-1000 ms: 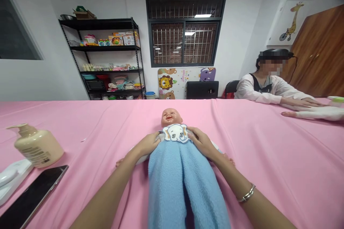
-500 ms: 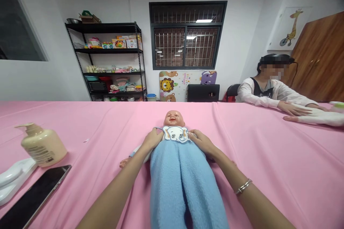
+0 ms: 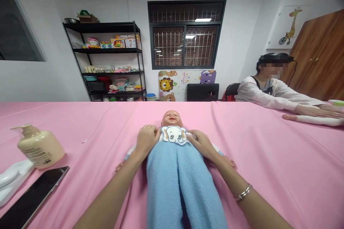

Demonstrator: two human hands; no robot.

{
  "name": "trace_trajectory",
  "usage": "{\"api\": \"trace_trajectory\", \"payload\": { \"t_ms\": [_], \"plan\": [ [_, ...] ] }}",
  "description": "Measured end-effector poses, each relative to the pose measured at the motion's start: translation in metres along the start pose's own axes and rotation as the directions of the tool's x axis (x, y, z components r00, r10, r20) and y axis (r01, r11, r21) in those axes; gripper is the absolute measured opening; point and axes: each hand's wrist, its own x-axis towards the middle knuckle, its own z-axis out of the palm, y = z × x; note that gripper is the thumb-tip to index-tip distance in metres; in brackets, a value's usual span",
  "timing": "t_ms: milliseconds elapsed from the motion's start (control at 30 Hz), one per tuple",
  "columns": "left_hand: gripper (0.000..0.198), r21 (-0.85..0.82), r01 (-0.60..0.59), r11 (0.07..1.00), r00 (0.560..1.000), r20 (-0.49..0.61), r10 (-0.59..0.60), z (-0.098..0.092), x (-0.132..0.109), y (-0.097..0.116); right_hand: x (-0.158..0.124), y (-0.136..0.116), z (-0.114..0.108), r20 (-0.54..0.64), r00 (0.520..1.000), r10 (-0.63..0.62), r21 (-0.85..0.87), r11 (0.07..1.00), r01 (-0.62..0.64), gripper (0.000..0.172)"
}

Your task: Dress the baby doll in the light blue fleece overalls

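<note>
A baby doll (image 3: pixel 172 117) lies on its back, head away from me, in light blue fleece overalls (image 3: pixel 163 179) with a white elephant patch (image 3: pixel 175 135) on the chest. My left hand (image 3: pixel 147 139) is at the shoulder on the left side, fingers bent together over the edge of the overalls; its fingertips are partly hidden. On the other side, my right hand (image 3: pixel 201 142) pinches the overalls beside the elephant's ear, thumb on top. The doll's arms stretch out to both sides under my wrists, with white and blue sleeves showing.
Pink cloth (image 3: pixel 102 121) covers the table. At left are a pump bottle (image 3: pixel 41 148), a white plastic item (image 3: pixel 16 179) and a phone (image 3: pixel 34 196). At right a seated person (image 3: pixel 268 86) reaches over a white-sleeved limb (image 3: pixel 317 120). Shelves (image 3: pixel 104 50) stand behind.
My left hand has shifted slightly left and its fingers have curled in at the doll's shoulder. My right hand stays by the patch. The other person's hands have slid right.
</note>
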Motion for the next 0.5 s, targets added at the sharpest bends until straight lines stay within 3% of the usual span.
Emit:
{"api": "trace_trajectory", "payload": {
  "t_ms": [67,133,200,267,333,400,500],
  "plan": [
    [0.019,0.056,-0.06,0.997,0.996,0.076,0.056,-0.013,-0.007,0.005,-0.005,-0.001,-0.002,-0.047,0.998,-0.037,0.045,0.998,0.039,0.036],
    [0.02,-0.075,-0.095,0.993,0.961,0.254,0.111,-0.025,-0.012,0.003,-0.009,0.0,-0.007,-0.052,0.998,-0.031,0.062,0.998,0.034,0.032],
    [0.038,-0.214,-0.105,0.971,0.893,0.41,0.187,-0.032,-0.014,-0.007,-0.01,0.003,-0.012,-0.032,0.999,-0.008,0.052,0.999,0.01,0.029],
    [0.058,-0.255,-0.097,0.962,0.847,0.486,0.215,-0.034,-0.014,-0.019,-0.011,0.007,-0.017,0.051,0.998,-0.033,0.011,0.999,0.033,0.028],
    [0.059,-0.201,-0.103,0.974,0.874,0.45,0.185,-0.03,-0.011,-0.029,-0.011,0.013,-0.021,0.173,0.981,-0.086,-0.065,0.993,0.099,0.04],
    [0.055,-0.1,-0.146,0.984,0.932,0.318,0.171,-0.021,-0.008,-0.036,-0.011,0.018,-0.022,0.255,0.963,-0.087,-0.194,0.971,0.139,0.057],
    [0.057,0.058,-0.194,0.979,0.974,0.127,0.186,-0.005,-0.004,-0.044,-0.008,0.026,-0.017,0.132,0.991,0.014,-0.469,0.882,0.05,0.062]
  ]
}}
